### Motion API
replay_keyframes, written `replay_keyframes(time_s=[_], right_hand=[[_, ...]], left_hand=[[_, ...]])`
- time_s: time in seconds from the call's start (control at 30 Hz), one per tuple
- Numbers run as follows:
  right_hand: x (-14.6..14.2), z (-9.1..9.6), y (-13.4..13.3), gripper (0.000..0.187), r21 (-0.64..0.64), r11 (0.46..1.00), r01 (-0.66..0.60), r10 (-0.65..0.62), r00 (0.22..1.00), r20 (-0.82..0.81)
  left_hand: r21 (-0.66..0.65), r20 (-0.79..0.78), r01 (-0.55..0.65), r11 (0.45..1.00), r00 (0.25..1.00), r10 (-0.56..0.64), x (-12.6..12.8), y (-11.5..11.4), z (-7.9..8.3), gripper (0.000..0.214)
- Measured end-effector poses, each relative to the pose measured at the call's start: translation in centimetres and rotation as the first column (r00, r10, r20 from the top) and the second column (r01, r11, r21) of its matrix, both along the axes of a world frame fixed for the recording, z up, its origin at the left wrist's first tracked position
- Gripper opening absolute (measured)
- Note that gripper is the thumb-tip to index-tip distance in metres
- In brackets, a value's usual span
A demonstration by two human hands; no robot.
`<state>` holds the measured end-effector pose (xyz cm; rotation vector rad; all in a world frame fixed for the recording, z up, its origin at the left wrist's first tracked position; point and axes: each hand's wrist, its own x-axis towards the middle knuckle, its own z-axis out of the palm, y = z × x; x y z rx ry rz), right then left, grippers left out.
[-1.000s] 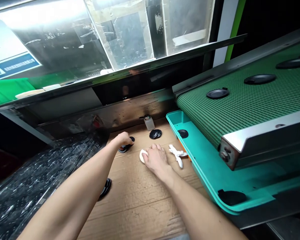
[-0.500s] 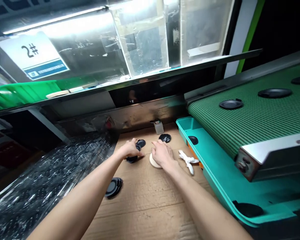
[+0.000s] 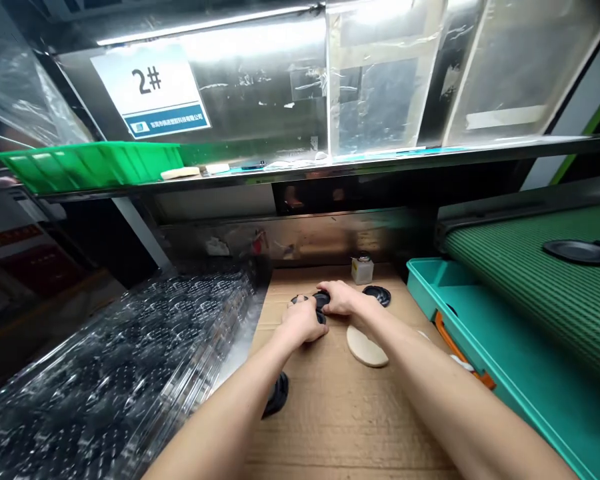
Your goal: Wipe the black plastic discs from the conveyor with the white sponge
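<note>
My left hand point(image 3: 304, 322) and my right hand point(image 3: 341, 297) meet over a small black round lid point(image 3: 322, 301) on the cardboard sheet point(image 3: 340, 407). Both hands are closed on this lid, fingers curled round its edges. A pale beige disc point(image 3: 366, 345) lies flat just right of my hands, with nothing touching it. Another black lid point(image 3: 377, 295) rests beyond my right hand. A stack of black lids point(image 3: 279, 393) sits under my left forearm.
A small clear bottle point(image 3: 362, 270) stands at the back. A teal tray point(image 3: 485, 360) lies on the right beside a green conveyor belt point(image 3: 540, 280) carrying a black lid point(image 3: 579, 251). Shiny plastic-wrapped trays point(image 3: 130, 367) fill the left. A steel shelf point(image 3: 330, 167) overhangs.
My right hand left the beige disc and moved left onto the black lid that my left hand holds. The camera swung to the left.
</note>
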<state>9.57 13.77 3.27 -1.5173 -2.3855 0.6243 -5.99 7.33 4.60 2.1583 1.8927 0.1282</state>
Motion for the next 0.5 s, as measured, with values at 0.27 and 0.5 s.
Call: replay_keyframes(time_s=[0.27,0.5], right_hand=[[0.9,-0.5,-2.0,0.073,0.05,0.989,0.141,-0.14,0.99,-0.012],[0.3,0.2,-4.6,0.073,0.038,0.985,0.166,-0.165,0.986,-0.024]], left_hand=[[-0.067,0.073,0.078,0.995,0.995,-0.073,-1.7,-0.5,-0.5,0.071],[-0.095,0.065,0.052,0.994,0.997,-0.046,-2.8,-0.3,0.9,0.053]])
